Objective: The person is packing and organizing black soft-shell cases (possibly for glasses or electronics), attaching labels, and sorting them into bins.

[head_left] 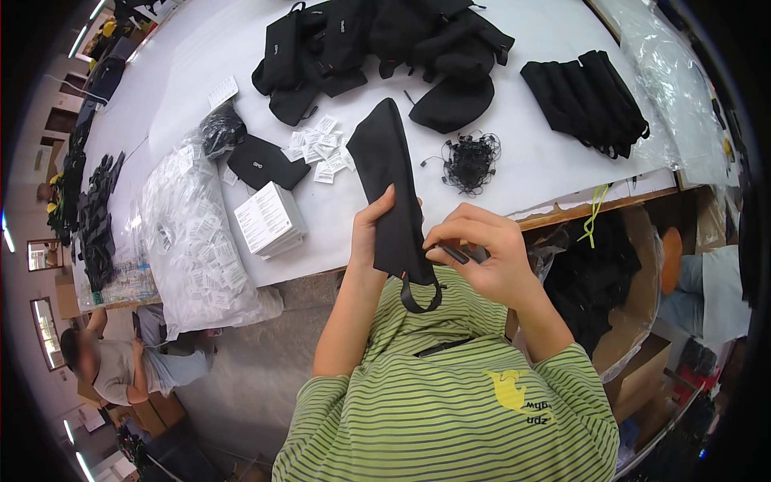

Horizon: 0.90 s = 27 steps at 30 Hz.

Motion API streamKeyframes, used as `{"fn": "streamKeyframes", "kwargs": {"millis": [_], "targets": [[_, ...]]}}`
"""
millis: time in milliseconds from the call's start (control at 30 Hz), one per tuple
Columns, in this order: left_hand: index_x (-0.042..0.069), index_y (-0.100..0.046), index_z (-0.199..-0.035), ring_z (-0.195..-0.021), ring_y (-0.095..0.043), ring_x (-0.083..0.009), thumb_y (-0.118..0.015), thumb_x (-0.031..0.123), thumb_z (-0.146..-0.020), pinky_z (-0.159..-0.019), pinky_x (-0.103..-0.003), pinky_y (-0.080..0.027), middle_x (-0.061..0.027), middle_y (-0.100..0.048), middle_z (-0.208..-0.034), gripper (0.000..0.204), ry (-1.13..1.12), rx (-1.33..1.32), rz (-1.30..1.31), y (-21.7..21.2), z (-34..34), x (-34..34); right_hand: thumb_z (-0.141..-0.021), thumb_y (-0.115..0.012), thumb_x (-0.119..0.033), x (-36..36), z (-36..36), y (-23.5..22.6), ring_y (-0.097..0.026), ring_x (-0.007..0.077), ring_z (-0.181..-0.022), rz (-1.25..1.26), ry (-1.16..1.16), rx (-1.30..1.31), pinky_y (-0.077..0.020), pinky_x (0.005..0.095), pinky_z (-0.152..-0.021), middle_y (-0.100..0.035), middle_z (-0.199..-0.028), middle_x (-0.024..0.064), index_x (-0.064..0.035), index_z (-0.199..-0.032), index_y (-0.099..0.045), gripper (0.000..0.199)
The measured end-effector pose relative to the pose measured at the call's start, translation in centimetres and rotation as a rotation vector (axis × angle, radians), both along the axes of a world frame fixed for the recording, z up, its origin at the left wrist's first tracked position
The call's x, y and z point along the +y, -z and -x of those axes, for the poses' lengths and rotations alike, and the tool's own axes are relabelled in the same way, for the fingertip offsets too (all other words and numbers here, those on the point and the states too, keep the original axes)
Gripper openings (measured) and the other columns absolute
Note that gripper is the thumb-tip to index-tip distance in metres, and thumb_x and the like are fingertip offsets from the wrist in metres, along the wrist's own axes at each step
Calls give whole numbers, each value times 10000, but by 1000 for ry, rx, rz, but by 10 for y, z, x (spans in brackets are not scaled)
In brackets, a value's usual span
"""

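1. We had the long black fabric pouch (391, 189) pinched in our left hand (371, 229), thumb on the near face and fingers wrapped behind it, so that hand was closed on the cloth about two thirds of the way down, with the rounded tip standing above the fingertips
2. Our right hand (490, 257) was curled shut at the pouch's lower edge, thumb and forefinger nipped on a small dark piece (458, 253) right where the fabric ended. Couldn't tell if it was a tag or a clip, too blurry
3. The strap loop (419, 296) dangled just below both sets of fingers, hanging free over the green striped shirt (450, 386)
4. What made this work, we reckoned: keeping the left grip firm so the pouch stayed taut and didn't fold over, and keeping the right fingertips close in to the edge instead of out on the loop
5. Worth watching that the loop didn't get caught under the right thumb
6. Beyond the fingertips on the white table (201, 64) sat the small paper tags (321, 149), a tangle of black string fasteners (470, 161) and a stack of white cards (269, 218), all well apart from our hands
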<state>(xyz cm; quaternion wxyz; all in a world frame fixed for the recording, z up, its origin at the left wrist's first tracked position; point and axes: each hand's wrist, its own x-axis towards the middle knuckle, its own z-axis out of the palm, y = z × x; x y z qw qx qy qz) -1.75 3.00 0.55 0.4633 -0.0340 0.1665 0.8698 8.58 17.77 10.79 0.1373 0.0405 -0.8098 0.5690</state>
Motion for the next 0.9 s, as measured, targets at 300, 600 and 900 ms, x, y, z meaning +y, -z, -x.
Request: {"fn": "streamKeyframes", "kwargs": {"millis": [300,600,900], "targets": [[21,-534,-924,-741,-530,-146,-522,266,-957,-616,-258,-450,-50,-558,-870,247,-123,-10,307,-33,3,-6,-722,-733,-40,2,0,3,-565,222,-899,-251,63,93,-442,323,-774,-593,-956,62,-74,-979,-641,275],[44,-511,-1209,-1065,-567,-188,-513,272,-966,-908,-359,-468,-66,-580,-1168,333,-65,88,278,-31,-30,-5,-648,-706,-66,5,5,18,-528,280,-1079,-815,40,90,-418,388,-902,-537,-1183,84,-152,-1214,-563,590],[27,-488,-1278,-1090,-529,-199,-709,-15,-740,-916,-274,-411,-88,-535,-1181,583,-209,1128,763,-50,-2,-47,-779,-686,-20,37,-7,10,-613,203,-901,304,-35,-183,-485,278,-778,-621,-973,87,-30,-1092,-577,332]]}}
